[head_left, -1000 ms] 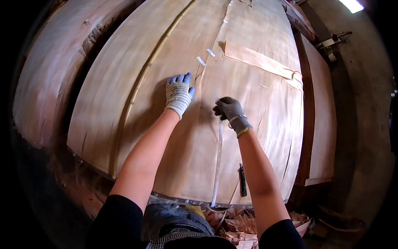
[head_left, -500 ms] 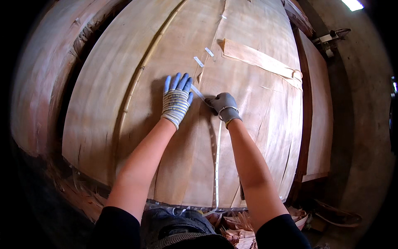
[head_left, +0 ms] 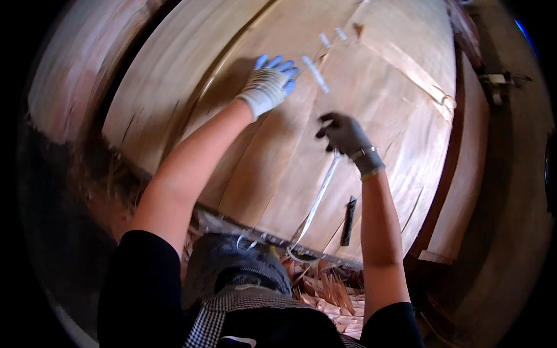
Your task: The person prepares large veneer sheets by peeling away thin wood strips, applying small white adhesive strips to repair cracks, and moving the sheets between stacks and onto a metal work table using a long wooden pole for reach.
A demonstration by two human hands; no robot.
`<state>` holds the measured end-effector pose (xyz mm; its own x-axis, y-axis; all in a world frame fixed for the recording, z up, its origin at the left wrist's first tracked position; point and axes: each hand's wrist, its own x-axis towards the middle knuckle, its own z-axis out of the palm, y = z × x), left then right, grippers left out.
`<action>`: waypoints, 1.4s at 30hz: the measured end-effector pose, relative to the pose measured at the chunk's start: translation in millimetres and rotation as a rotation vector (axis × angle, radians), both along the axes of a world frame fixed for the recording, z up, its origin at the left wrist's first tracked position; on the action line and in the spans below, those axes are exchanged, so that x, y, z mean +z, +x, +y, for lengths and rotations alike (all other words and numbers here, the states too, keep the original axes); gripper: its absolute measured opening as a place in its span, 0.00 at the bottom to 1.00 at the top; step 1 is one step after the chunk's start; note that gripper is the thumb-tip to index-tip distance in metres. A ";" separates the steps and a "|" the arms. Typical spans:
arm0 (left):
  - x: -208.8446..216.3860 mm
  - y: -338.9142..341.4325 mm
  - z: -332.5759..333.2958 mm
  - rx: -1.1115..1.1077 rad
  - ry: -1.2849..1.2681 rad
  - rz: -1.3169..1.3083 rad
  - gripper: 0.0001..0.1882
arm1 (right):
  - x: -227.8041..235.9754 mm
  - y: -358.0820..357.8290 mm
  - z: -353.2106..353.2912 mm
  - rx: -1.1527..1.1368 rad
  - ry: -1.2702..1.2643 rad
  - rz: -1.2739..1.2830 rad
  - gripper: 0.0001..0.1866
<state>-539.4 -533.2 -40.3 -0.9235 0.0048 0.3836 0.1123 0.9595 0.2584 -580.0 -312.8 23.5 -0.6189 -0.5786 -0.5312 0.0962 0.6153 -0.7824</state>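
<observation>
My left hand (head_left: 268, 84), in a striped glove with blue fingertips, lies flat with fingers spread on a thin sheet of wood veneer (head_left: 249, 174). Beside its fingertips a short piece of white tape (head_left: 315, 74) crosses a seam in the wood. My right hand (head_left: 346, 138), in a grey glove with a band at the wrist, is raised a little over the sheet, blurred, its fingers curled. From under it a long white dotted strip of tape (head_left: 316, 202) runs down to the near edge, its upper end apparently held in the hand. A slim black tool (head_left: 348, 221), like a utility knife, lies near my right forearm.
Two more small tape pieces (head_left: 325, 40) sit farther up the seam. A loose veneer strip (head_left: 406, 66) lies across the far right. Torn wood scraps (head_left: 333, 301) are heaped below the near edge. Another veneer stack (head_left: 87, 69) stands at the left.
My right hand has drawn back from the seam toward me, leaving the short tape piece on the wood. My left hand stays flat on the veneer. The view has shifted and tilted.
</observation>
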 end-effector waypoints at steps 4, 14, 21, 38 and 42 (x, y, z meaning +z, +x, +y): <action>-4.1 154.7 2.8 0.130 0.492 -0.005 0.18 | 20.3 115.0 2.2 0.560 -0.003 -0.476 0.09; -15.3 306.6 59.3 0.253 0.091 -0.406 0.27 | -38.3 211.1 -43.7 0.132 0.062 0.020 0.13; -6.7 297.4 71.7 0.345 0.110 -0.284 0.23 | -65.2 223.9 40.1 0.167 0.402 0.378 0.13; 21.5 218.4 75.6 0.398 0.504 -0.183 0.22 | -20.5 109.9 -35.0 -0.058 -0.067 -0.052 0.10; -14.3 166.9 46.2 0.101 0.161 -0.157 0.23 | -47.2 98.9 -63.3 -0.069 0.016 0.016 0.09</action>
<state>-372.5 -486.9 -54.6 -0.9644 -0.1407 0.2240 -0.0360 0.9087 0.4159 -481.1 -376.1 -23.7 -0.6655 -0.5257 -0.5298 0.1267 0.6199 -0.7744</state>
